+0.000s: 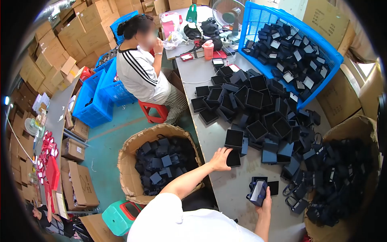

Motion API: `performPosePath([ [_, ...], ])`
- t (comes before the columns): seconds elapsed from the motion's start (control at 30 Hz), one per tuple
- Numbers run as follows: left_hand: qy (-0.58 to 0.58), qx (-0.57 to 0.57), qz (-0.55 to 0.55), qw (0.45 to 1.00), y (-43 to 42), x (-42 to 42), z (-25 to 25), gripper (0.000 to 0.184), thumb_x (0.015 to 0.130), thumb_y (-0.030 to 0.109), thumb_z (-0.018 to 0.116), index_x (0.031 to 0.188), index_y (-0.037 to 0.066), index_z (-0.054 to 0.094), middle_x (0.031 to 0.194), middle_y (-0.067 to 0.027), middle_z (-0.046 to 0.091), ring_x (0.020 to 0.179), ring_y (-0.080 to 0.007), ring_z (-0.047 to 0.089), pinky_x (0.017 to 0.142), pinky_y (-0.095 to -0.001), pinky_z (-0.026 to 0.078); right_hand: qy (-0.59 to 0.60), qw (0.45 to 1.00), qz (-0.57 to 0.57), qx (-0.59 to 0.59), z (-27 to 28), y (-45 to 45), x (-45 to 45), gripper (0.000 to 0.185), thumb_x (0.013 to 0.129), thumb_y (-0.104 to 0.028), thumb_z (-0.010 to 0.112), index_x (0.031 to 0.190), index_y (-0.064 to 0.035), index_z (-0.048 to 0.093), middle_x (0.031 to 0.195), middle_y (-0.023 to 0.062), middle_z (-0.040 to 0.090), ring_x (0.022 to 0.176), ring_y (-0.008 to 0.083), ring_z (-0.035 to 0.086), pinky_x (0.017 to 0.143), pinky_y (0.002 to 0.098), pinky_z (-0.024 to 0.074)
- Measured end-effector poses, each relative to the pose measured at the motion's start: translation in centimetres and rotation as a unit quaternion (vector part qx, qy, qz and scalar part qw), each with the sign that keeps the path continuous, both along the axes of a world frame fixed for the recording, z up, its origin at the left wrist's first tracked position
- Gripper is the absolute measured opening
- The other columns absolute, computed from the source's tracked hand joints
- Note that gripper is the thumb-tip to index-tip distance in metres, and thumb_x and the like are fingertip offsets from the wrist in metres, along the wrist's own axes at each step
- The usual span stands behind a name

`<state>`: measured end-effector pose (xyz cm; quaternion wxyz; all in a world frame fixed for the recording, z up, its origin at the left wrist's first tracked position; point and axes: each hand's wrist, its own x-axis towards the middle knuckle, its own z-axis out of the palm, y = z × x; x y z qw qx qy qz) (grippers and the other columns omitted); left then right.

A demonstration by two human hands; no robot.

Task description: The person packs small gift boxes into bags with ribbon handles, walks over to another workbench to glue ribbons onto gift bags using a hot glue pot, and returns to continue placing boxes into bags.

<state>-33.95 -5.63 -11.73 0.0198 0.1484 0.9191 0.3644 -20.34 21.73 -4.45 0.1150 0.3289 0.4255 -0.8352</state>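
My left hand is at the near edge of the box pile, its fingers closed on the left side of a small black open box. Just above that one lies another black box with a dark lining. On the right, my right hand grips a dark blue gift box with a pale inside face and a ribbon along its side. A flat black square piece shows beside it; whether the right hand touches this piece, I cannot tell.
A heap of dark boxes covers the grey table. Behind stands a blue crate of boxes. Cartons of boxes flank me: one cardboard carton left, another carton right. A seated person is across the table's left side.
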Motion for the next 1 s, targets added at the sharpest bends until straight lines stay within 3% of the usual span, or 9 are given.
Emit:
performPosePath([
  [0.4,-0.034,0.050,-0.010,0.998,0.3,2.1,0.9,0.090,0.054,0.024,0.073,0.134,0.005,0.034,0.120,-0.0200,0.040,0.113,-0.0397,0.040,0.098,-0.0449,0.038,0.007,0.999,-0.037,0.030,0.4,1.7,1.6,0.049,0.092,-0.044,0.051,0.119,-0.0029,0.055,0.111,0.0100,0.062,0.096,0.0228,0.063,0.082,0.0380,0.0534],
  [0.5,0.109,0.152,-0.098,0.977,0.7,2.1,4.2,0.088,0.050,0.022,0.073,0.129,0.001,0.040,0.116,-0.0195,0.040,0.109,-0.0351,0.042,0.097,-0.0420,0.038,0.049,0.998,-0.030,0.011,1.7,1.1,0.9,0.042,0.094,-0.036,0.051,0.119,-0.0021,0.056,0.113,0.0109,0.062,0.098,0.0221,0.063,0.088,0.0369,0.0504],
  [0.57,0.047,0.163,-0.129,0.977,1.9,4.0,11.4,0.085,0.051,0.017,0.071,0.129,0.001,0.040,0.115,-0.0176,0.040,0.110,-0.0331,0.042,0.098,-0.0386,0.037,0.026,0.997,-0.044,0.060,1.8,1.1,0.8,0.035,0.092,-0.035,0.055,0.107,-0.0030,0.061,0.102,0.0040,0.064,0.087,0.0137,0.062,0.080,0.0291,0.0496],
  [0.63,-0.008,0.179,-0.175,0.968,3.2,5.5,15.0,0.088,0.051,0.014,0.072,0.132,0.004,0.039,0.119,-0.0165,0.038,0.114,-0.0316,0.042,0.099,-0.0367,0.037,0.033,0.993,-0.021,0.110,2.0,1.1,0.5,0.037,0.091,-0.036,0.057,0.106,-0.0031,0.059,0.095,0.0019,0.062,0.084,0.0105,0.058,0.078,0.0269,0.0475],
  [0.73,-0.038,0.164,-0.239,0.956,4.6,6.4,16.2,0.087,0.051,0.015,0.071,0.132,0.004,0.041,0.119,-0.0146,0.038,0.114,-0.0297,0.042,0.099,-0.0357,0.036,0.042,0.995,0.010,0.086,3.4,0.7,-0.1,0.037,0.090,-0.037,0.058,0.104,-0.0024,0.056,0.090,0.0028,0.060,0.079,0.0099,0.059,0.069,0.0262,0.0496],
  [0.83,-0.083,0.152,-0.242,0.955,4.7,6.2,16.2,0.087,0.051,0.015,0.072,0.132,0.005,0.041,0.120,-0.0146,0.037,0.114,-0.0299,0.042,0.099,-0.0355,0.036,0.005,0.995,-0.001,0.102,5.2,0.3,-0.1,0.034,0.091,-0.035,0.057,0.104,-0.0036,0.057,0.090,0.0022,0.061,0.078,0.0101,0.059,0.069,0.0269,0.0513],
  [1.0,-0.120,0.093,-0.279,0.948,4.6,6.5,15.7,0.086,0.052,0.015,0.072,0.131,0.004,0.040,0.119,-0.0168,0.037,0.114,-0.0328,0.041,0.098,-0.0370,0.038,0.034,0.995,0.013,0.094,3.6,1.0,-0.2,0.040,0.089,-0.037,0.060,0.103,0.0001,0.055,0.089,0.0052,0.059,0.074,0.0109,0.059,0.065,0.0271,0.0510],
])
